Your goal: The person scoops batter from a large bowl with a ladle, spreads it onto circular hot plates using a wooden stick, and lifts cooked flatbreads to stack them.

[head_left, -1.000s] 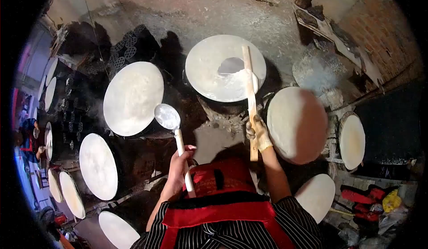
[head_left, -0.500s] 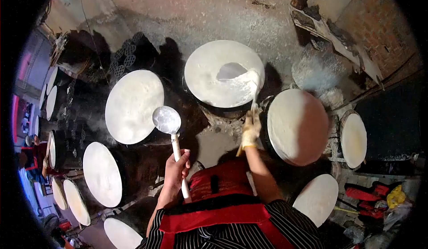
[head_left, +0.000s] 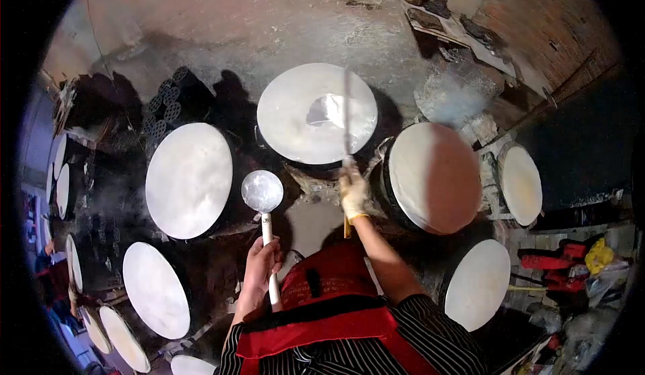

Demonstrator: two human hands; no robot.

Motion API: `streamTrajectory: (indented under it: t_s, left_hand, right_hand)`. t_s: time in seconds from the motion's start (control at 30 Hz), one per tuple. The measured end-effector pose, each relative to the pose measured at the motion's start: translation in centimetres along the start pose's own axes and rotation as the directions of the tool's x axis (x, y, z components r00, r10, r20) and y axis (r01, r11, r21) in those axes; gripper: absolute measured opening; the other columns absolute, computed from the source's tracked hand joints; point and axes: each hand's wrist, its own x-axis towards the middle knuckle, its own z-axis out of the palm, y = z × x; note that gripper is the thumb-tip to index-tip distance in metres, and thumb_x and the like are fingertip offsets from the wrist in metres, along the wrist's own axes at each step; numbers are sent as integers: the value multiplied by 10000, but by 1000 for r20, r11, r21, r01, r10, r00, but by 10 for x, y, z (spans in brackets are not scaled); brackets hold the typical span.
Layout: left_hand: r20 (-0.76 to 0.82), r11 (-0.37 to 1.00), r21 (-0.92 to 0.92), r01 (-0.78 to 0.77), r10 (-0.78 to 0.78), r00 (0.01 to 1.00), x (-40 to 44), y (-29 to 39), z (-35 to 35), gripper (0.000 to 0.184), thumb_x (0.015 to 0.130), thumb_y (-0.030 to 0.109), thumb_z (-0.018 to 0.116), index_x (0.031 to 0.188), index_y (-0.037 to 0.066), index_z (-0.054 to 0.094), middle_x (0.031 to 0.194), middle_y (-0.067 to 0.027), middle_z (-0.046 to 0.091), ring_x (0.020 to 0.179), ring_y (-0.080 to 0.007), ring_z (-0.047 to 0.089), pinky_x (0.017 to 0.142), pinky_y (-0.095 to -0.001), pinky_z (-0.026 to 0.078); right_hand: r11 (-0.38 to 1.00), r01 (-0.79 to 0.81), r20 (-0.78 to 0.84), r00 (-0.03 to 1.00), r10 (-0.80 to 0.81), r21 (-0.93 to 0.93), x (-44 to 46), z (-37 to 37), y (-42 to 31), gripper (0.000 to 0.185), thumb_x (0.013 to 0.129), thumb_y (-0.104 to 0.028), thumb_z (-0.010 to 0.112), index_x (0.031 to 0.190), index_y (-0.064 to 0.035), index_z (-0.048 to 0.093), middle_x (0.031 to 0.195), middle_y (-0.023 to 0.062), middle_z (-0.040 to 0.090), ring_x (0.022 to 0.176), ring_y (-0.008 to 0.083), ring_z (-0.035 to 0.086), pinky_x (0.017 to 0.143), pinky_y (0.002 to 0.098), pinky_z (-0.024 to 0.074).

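My left hand is closed around the pale handle of a ladle. The ladle's round bowl, wet with white batter, is held up left of the middle griddle. My right hand, in a light work glove with a yellow cuff, grips a long thin stick, blurred by motion. A short wooden end shows below the glove. The stick crosses above the round middle griddle, which is coated in white batter. Right of that griddle's centre is a grey patch, with a bright wet area beside it.
White-coated round griddles stand around me, including one at left and one at right, partly in reddish shadow. Perforated coal briquettes are stacked back left. A cluttered shelf juts from the wall. Bags lie at far right.
My right hand has shifted left, and the stick now points straight up across the griddle. The batter clump at the griddle's right edge is gone; the grey patch is smaller. The ladle's bowl sits slightly lower.
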Motion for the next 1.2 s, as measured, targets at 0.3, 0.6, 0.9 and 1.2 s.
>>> streamTrajectory:
  t_s: [0.3,0.6,0.9,1.2]
  left_hand:
    - [-28,995,96,17,-14,1000,-1,2,-4,146,902,150,482,979,27,467,677,-9,426,492,-107,427,336,-218,313]
    - [-17,994,99,40,-38,999,7,-2,-3,114,903,139,478,957,39,484,652,2,434,449,-83,388,333,-192,297]
    - [29,910,393,-135,135,990,77,33,28,245,898,282,486,739,112,408,543,27,389,406,-94,390,351,-242,315]
    - [1,989,-72,-126,127,992,190,17,74,124,853,98,453,894,-17,429,615,-41,452,447,-134,433,378,-259,378]
  right_hand:
    - [293,307,294,952,-89,-906,29,-6,-25,235,884,-107,492,1083,-24,584,924,20,615,715,149,552,674,251,462]
    - [-5,354,353,930,-106,-935,30,39,-65,297,893,-201,498,1115,-14,558,823,80,630,708,145,575,632,266,446]
    - [112,496,493,868,-55,-861,-82,-46,-82,178,853,-124,556,1004,-51,618,885,29,647,816,160,586,757,266,456]
    - [582,-435,-80,841,535,-687,-88,-21,-47,271,810,-373,637,869,-128,537,524,-41,436,351,80,347,326,231,225]
